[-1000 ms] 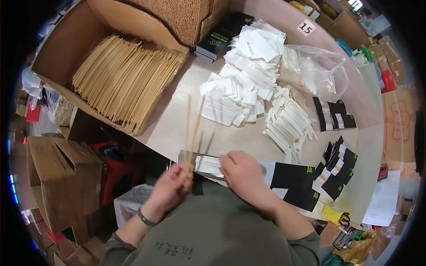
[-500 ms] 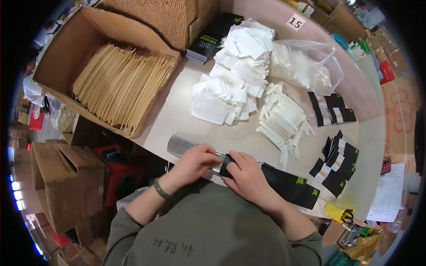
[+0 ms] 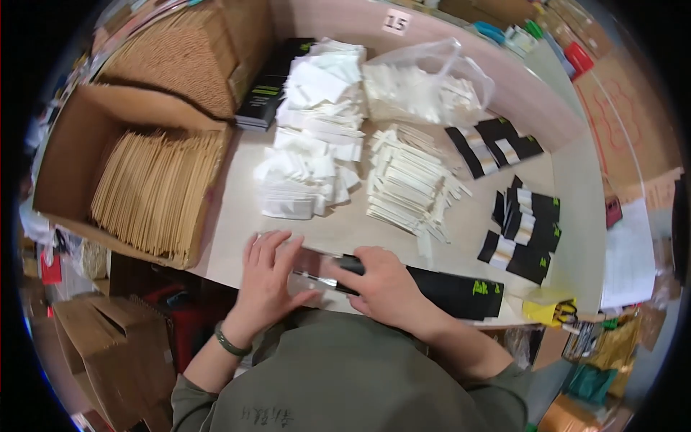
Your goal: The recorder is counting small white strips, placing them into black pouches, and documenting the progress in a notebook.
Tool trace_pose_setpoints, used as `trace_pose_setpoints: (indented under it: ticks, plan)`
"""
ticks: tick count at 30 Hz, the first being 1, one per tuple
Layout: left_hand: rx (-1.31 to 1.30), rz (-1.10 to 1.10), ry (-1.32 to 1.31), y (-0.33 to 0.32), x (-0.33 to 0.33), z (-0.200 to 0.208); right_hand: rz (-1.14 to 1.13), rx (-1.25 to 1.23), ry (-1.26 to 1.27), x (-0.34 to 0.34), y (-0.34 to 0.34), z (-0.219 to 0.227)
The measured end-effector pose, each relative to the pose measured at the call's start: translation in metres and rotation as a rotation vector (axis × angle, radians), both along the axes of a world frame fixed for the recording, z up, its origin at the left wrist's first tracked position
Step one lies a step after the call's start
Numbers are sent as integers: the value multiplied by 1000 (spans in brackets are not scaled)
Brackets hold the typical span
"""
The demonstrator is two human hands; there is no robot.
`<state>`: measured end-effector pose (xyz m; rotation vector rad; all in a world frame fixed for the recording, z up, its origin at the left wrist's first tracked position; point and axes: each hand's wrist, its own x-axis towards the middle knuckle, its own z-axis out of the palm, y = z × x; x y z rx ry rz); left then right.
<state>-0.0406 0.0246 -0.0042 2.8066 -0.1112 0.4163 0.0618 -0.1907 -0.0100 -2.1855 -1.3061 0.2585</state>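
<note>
My left hand [image 3: 270,281] is open, its fingers spread beside the left end of a clear, shiny plastic piece [image 3: 314,264] at the table's near edge. With my right hand [image 3: 389,288] I grip a black sleeve [image 3: 350,264] around the right part of that clear piece; some of its fingers are hidden. Right of this hand lies a flat stack of black printed packets [image 3: 453,289], partly under my forearm. Beyond my hands are a heap of folded white paper pieces [image 3: 302,162] and a pile of narrow white strips [image 3: 407,180].
At the left stands a cardboard box [image 3: 65,158] of thin wooden sticks [image 3: 155,194], with another full box [image 3: 169,61] behind. Black packets [image 3: 255,97], a clear bag [image 3: 432,83], banded black bundles [image 3: 522,230] and yellow-handled scissors [image 3: 547,311] lie around the table.
My left hand has come off the clear piece and opened out to its left. My right hand keeps its hold on the black sleeve. The whole view has shifted.
</note>
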Motion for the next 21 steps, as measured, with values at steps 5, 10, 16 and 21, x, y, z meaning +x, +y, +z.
trace_pose_setpoints:
  ticks: [5, 10, 16, 21]
  plan:
    - [-63, -50, 329, 16, 4, -29, 51, -15, 117, 51, -41, 18]
    - [-794, 132, 682, 4, 4, -9, -182, -175, -185, 79, -140, 34]
    - [-976, -683, 657, -68, 20, 7, 158, -226, 124, 28, -65, 1]
    - [-668, -101, 760, -27, 16, -12, -166, -247, -11, 2, -48, 19]
